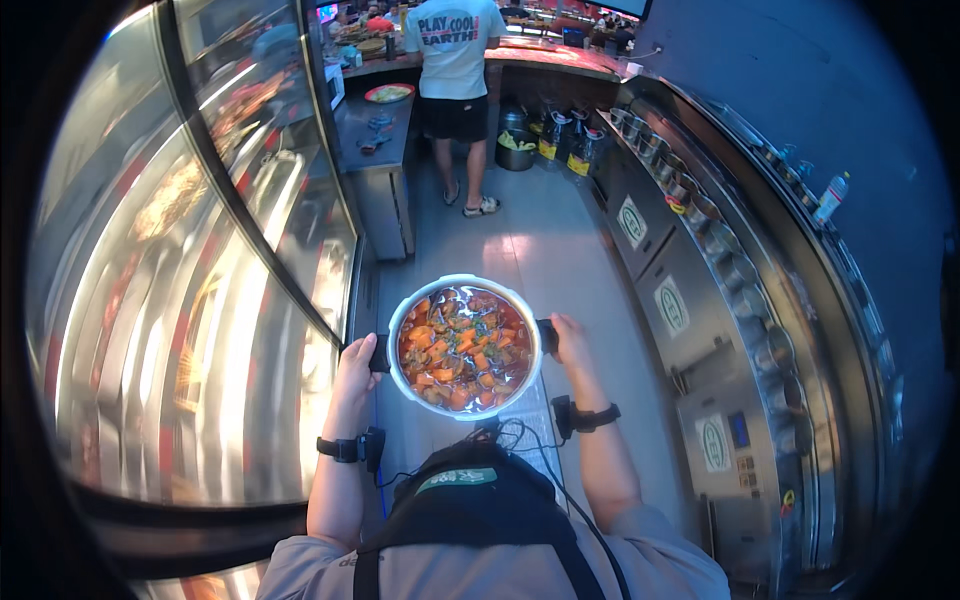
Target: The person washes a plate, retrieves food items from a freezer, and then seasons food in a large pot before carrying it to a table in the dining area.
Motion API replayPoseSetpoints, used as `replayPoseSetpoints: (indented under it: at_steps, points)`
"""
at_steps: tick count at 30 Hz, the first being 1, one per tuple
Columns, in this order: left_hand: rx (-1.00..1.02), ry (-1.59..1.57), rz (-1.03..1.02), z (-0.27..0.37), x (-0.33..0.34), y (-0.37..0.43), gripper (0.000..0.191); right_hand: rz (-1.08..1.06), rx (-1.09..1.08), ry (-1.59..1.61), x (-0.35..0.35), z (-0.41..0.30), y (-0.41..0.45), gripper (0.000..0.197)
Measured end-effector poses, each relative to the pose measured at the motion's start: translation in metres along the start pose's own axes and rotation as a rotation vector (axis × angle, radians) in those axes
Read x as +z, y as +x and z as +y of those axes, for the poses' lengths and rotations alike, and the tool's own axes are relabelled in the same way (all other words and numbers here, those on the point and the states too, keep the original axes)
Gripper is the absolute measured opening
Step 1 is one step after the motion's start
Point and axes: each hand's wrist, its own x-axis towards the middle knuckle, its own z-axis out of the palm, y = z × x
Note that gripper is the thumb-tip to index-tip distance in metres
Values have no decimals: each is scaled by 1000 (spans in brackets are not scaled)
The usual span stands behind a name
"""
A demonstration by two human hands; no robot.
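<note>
A round metal pot (pixel 391 315) is held out in front of my chest, above the floor. Inside it lies a stew (pixel 465 349) of orange carrot chunks and brown pieces in red-brown broth, topped with chopped green herbs. My left hand (pixel 358 369) grips the black side handle (pixel 380 353) on the left. On the opposite side, my right hand (pixel 568 337) grips the other black handle (pixel 548 337). The pot looks roughly level and has no lid. Both wrists wear black straps with small devices, and cables run by my apron (pixel 480 495).
A glass-fronted display case (pixel 187 300) runs close along my left. Steel cabinets (pixel 697 360) with a row of metal cups (pixel 731 270) line the right. Ahead, a person (pixel 454 67) stands with their back to me, beside a steel counter (pixel 375 146). Large bottles (pixel 581 154) stand on the floor.
</note>
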Motion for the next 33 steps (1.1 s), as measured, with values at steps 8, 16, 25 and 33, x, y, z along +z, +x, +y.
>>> replayPoseSetpoints:
  at_steps: [8, 16, 25, 33]
  points:
    - [-17, -14, 86, 52, 12, 294, 33, -81, 157, 43, 87, 19, 320, 27]
    - [-40, -16, 76, 113, 54, 553, 31, -60, 133, -22, 141, -8, 570, 29]
    - [-65, 31, -34, 179, 152, 821, 32, 102, 104, 21, 126, 6, 822, 25]
    - [-89, 40, -70, 211, 290, 1033, 31, 87, 173, 20, 60, 6, 1054, 31]
